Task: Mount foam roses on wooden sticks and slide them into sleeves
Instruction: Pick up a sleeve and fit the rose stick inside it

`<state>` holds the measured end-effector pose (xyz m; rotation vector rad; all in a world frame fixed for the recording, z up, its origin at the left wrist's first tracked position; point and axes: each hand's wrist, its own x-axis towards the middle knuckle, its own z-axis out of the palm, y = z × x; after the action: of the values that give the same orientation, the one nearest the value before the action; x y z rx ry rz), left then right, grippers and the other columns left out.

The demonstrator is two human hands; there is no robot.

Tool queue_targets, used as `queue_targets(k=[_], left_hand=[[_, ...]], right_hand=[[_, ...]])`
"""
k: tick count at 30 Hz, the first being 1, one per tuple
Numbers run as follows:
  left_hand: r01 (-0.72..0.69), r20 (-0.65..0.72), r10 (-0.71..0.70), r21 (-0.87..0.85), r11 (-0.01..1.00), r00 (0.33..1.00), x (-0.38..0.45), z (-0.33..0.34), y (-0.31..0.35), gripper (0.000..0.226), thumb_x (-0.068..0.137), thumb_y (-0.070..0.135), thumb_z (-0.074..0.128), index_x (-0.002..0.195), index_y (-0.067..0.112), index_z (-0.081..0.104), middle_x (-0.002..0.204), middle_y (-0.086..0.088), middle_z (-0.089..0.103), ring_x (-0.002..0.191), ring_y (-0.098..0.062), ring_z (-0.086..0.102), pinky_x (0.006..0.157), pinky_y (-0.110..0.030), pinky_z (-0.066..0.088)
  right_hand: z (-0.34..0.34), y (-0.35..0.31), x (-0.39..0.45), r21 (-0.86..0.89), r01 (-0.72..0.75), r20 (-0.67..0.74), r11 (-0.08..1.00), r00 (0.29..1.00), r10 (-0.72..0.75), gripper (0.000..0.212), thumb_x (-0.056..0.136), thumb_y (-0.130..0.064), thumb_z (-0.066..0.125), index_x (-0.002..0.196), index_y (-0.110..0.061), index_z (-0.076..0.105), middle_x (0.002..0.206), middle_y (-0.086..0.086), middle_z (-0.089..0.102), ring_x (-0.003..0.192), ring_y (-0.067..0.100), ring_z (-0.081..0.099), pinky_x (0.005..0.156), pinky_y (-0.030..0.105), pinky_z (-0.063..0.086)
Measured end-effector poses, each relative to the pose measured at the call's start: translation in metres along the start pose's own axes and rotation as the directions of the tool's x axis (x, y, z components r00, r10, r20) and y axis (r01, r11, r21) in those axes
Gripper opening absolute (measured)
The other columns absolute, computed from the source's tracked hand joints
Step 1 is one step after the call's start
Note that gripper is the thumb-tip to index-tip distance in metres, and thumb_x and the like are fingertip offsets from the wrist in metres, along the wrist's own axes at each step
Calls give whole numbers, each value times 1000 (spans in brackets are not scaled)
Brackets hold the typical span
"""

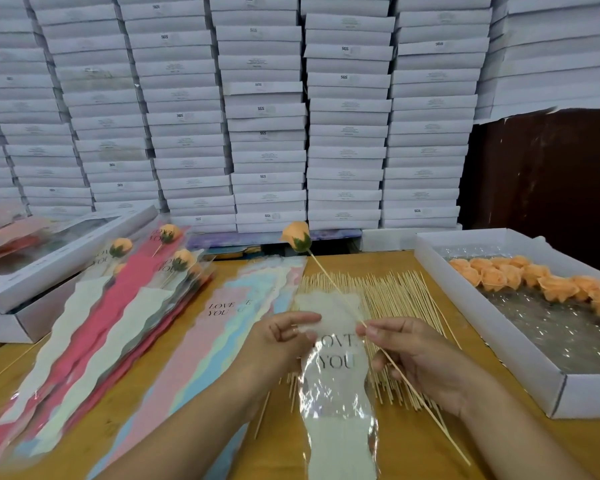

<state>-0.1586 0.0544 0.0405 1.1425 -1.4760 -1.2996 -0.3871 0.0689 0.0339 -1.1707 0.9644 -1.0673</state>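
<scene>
Lying stacked at the table's left, finished roses in sleeves (pixel 146 271) are being stored, while loose roses (pixel 541 282) and spare sticks (pixel 388 306) are being kept for later. One sleeve (pixel 333 368) is being pinched open by the left hand (pixel 284 341), and a mounted rose (pixel 296 236), raised above the table, is being gripped by its stick (pixel 395 368) in the right hand (pixel 413 355), not yet inserted.

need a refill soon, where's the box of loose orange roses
In the head view the white box sits at the right edge of the wooden table, just right of the spread of wooden sticks, with the orange roses along its far side.

The right hand (pixel 418 358) pinches a wooden stick (pixel 333 284) topped by an orange foam rose (pixel 296 234); the left hand (pixel 279 337) holds a clear sleeve (pixel 338 393) above the counter (pixel 413 445).
</scene>
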Motion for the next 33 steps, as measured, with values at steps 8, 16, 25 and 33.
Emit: queue_targets(k=[8, 16, 25, 33], left_hand=[[34, -82, -35, -16, 999, 996, -2, 5, -8, 60, 84, 11, 79, 131, 38, 52, 98, -11, 77, 85, -22, 76, 72, -30, 59], [205, 43, -201, -297, 933, 979, 4, 13, 7, 18, 98, 25, 63, 104, 9, 70, 90, -9, 79, 79, -18, 77, 62, -30, 62], [174, -36, -186, -220, 960, 982, 9, 18, 1, 22, 92, 9, 68, 106, -8, 66, 99, -30, 72, 87, -42, 71, 84, -62, 57], [150, -2, -155, -245, 958, 988, 8, 21, 3, 58, 59, 3, 89, 113, 12, 69, 104, -20, 75, 82, -35, 73, 76, -48, 62]], right_hand=[[1, 0, -1, 23, 27, -54, 999, 998, -26, 31, 66, -28, 80, 94, -14, 80, 91, 12, 76, 61, 13, 66, 45, 19, 48], [8, 1, -1, 15, 6, 23, 1000, 1000, -6, 30, 69, -27, 80, 96, -13, 80, 83, 9, 75, 65, 16, 69, 46, 20, 49], [2, 5, 5, 90, 38, -47, 995, 998, -34, 30, 76, -22, 77, 104, -11, 78, 109, 10, 75, 67, 15, 67, 48, 23, 52], [5, 7, 5, 107, 3, -58, 994, 998, 3, 34, 72, -21, 80, 103, -10, 78, 94, 6, 75, 70, 17, 67, 49, 26, 55]])
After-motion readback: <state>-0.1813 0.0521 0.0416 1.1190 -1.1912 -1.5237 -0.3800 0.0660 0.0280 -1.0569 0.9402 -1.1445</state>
